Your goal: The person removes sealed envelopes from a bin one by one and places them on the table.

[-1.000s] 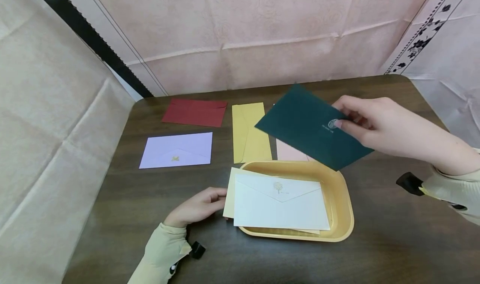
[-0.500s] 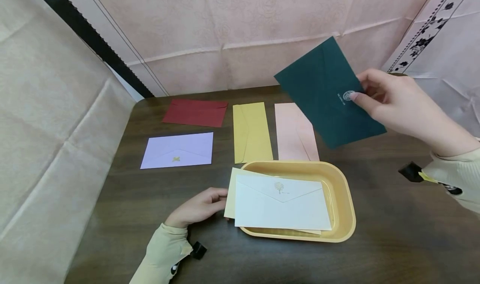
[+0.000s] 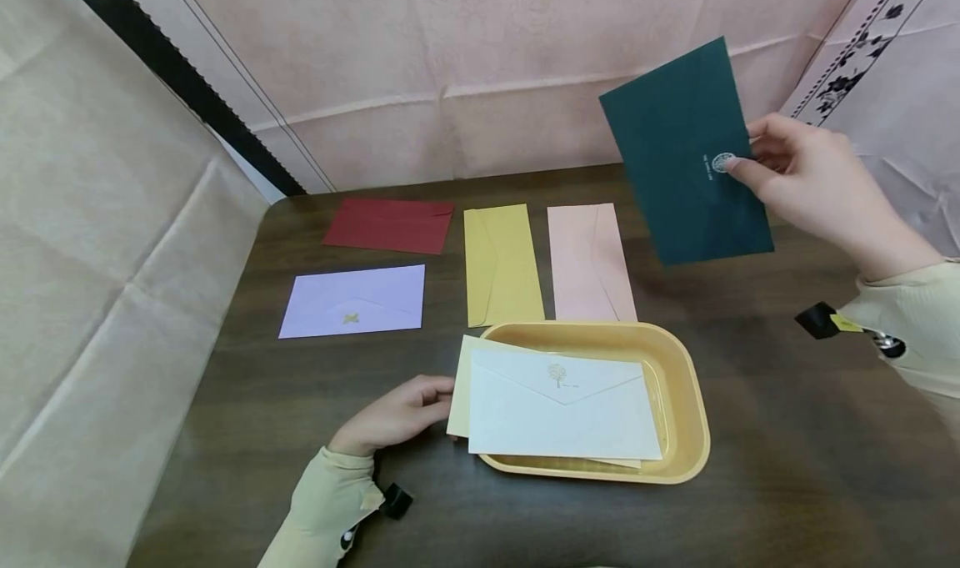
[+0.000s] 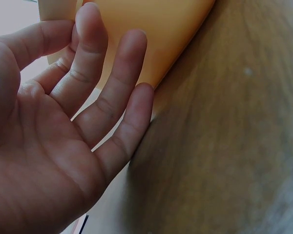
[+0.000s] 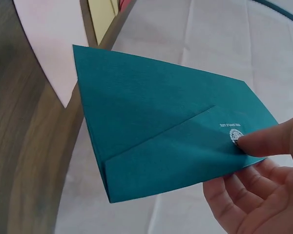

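Note:
In the head view my right hand [image 3: 813, 180] holds a dark green envelope [image 3: 686, 151] up over the table's back right. The thumb lies on its white round emblem, with the other fingers behind; the right wrist view shows this green envelope [image 5: 156, 117] with its flap side visible. My left hand [image 3: 397, 416] is at the left side of a yellow tray [image 3: 686, 401], thumb and forefinger pinching its edge, the remaining fingers loosely bent beside its wall [image 4: 171, 34]. A white envelope [image 3: 562, 426] lies on a cream envelope [image 3: 459, 393] across the tray, both overhanging its left rim.
Behind the tray lie a yellow envelope [image 3: 504, 268] and a pink envelope [image 3: 591, 263], both lengthwise. A red envelope [image 3: 390, 224] and a lilac envelope [image 3: 356, 301] lie to the left on the dark wooden table [image 3: 247, 443]. Pale cloth [image 3: 525, 67] hangs behind the table.
My right hand has lifted the green envelope up and to the right, turning it more upright and uncovering the pink envelope. The left hand and the tray have stayed put.

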